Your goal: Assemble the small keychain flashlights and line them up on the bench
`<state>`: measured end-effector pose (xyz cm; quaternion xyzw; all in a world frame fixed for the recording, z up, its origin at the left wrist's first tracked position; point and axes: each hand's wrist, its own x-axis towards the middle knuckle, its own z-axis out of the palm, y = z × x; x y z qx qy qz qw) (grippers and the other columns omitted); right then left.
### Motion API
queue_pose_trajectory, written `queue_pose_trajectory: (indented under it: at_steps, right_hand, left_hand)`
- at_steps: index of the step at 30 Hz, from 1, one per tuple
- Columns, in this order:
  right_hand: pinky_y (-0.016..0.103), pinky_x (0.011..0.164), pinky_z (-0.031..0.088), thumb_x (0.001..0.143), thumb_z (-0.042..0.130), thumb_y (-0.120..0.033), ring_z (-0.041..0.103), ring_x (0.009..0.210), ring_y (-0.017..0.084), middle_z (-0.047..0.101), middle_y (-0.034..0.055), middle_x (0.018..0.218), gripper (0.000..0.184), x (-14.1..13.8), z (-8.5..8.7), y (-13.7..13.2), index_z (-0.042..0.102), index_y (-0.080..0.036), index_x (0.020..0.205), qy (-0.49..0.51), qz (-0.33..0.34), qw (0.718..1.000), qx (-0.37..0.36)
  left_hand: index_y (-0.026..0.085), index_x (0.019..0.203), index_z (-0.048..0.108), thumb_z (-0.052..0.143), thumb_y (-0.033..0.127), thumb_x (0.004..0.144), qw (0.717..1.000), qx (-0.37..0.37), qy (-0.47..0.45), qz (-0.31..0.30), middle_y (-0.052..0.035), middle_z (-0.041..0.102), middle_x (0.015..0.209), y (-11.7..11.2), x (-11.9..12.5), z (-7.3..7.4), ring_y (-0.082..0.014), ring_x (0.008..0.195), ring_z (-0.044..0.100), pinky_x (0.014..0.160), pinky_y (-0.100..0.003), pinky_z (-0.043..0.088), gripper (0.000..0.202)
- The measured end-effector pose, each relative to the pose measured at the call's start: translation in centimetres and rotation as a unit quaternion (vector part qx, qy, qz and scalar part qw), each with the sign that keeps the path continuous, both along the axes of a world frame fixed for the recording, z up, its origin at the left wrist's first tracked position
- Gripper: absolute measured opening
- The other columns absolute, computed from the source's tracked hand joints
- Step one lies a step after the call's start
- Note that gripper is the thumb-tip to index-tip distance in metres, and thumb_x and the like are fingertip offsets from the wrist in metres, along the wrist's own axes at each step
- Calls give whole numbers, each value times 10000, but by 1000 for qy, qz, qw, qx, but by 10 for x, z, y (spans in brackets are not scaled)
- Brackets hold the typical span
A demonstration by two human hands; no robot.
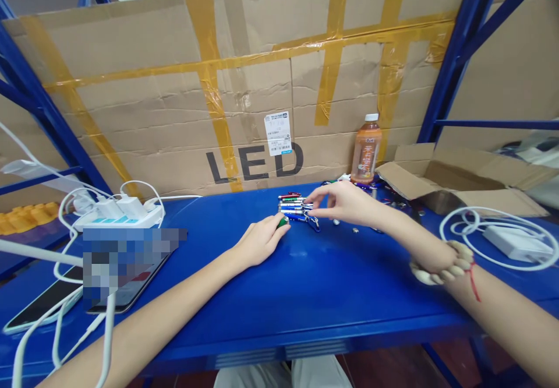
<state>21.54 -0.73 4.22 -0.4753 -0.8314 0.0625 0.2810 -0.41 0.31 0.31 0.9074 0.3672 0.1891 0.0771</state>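
Poking from the curled left hand (261,240), a green item (283,222) near metallic tubes (290,207) by the bent right hand (343,200), grip unclear.

On the blue metal shelf (262,300) before me I have slim metallic tubes (290,207) in a row, two phones (148,280), a power strip (142,220), a drink bottle (365,154), an open carton (413,189) and a white charger (517,244).
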Motion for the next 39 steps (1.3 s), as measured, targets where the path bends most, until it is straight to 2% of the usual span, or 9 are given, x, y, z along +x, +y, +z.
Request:
queue_pose_trajectory:
  at_steps: [3, 6, 8, 10, 20, 25, 29, 33, 39]
  right_hand:
    - [218, 500, 410, 566, 723, -350, 613, 656, 167, 671, 5, 705, 177, 19, 5, 3, 680, -219, 677, -114, -96, 989, -4]
    - [220, 418, 401, 500, 754, -347, 596, 508, 160, 647, 16, 581, 223, 32, 3, 5, 680, -199, 650, -169, -147, 965, -140]
    - [211, 370, 403, 506, 748, -304, 563, 413, 137, 637, 24, 552, 239, 38, -1, 7, 682, -177, 698, -167, -149, 942, -250]
    - [196, 367, 425, 535, 722, -218, 573, 423, 129, 656, 40, 610, 210, 42, -5, 10, 680, -165, 734, -146, -140, 932, -301]
    - [216, 482, 518, 515, 706, -138, 622, 606, 165, 658, 55, 729, 265, 33, -7, 12, 629, -120, 768, -55, -84, 931, -352]
    - [193, 486, 511, 573, 677, -200, 623, 693, 164, 653, 63, 778, 260, 3, -12, 1, 617, -109, 808, 25, 61, 943, -326]
    - [206, 541, 503, 668, 629, -277, 619, 671, 139, 663, 69, 814, 260, -15, -22, 0, 638, -108, 866, 24, 161, 957, -241]
    - [220, 609, 489, 674, 646, -331, 608, 691, 140, 670, 71, 800, 278, -16, -28, 6, 660, -107, 837, -4, 163, 973, -163]
    - [231, 626, 452, 726, 602, -365, 587, 666, 133, 663, 39, 781, 232, -14, -28, 7, 684, -162, 801, -58, 137, 981, -122]
  left_hand:
    - [206, 862, 432, 242, 363, 915, 1000, -6, 3, -2, -11, 558, 787, -1, 0, 1, -162, 724, 544, 627, -252, 404, 253]
    - [205, 845, 420, 244, 361, 915, 1000, -6, 9, 1, -9, 545, 772, -1, 1, 1, -161, 711, 536, 627, -254, 400, 246]
    - [204, 844, 418, 243, 359, 916, 1000, -6, 8, 0, -8, 537, 768, -1, 1, 0, -159, 704, 530, 623, -252, 398, 244]
    - [204, 849, 419, 239, 355, 917, 1000, -7, 8, -3, -6, 528, 765, 0, 1, 0, -156, 694, 524, 618, -252, 396, 245]
    - [215, 895, 461, 298, 320, 912, 999, 36, -6, -15, -4, 495, 826, 5, -1, -4, -156, 797, 497, 650, -246, 394, 195]
    - [194, 830, 451, 286, 356, 916, 998, 57, 6, -28, -7, 495, 803, 7, 0, -7, -155, 787, 486, 653, -255, 394, 247]
    - [190, 848, 461, 283, 376, 915, 997, 64, 24, -26, -11, 503, 816, 5, 0, -7, -151, 782, 494, 639, -251, 399, 266]
    - [199, 913, 480, 304, 363, 913, 997, 64, 26, -34, -13, 527, 873, 3, 0, -5, -149, 820, 496, 628, -239, 406, 240]
    - [204, 920, 520, 373, 296, 900, 994, 92, 8, -58, -7, 567, 920, 3, -2, -5, -150, 884, 465, 662, -231, 409, 175]
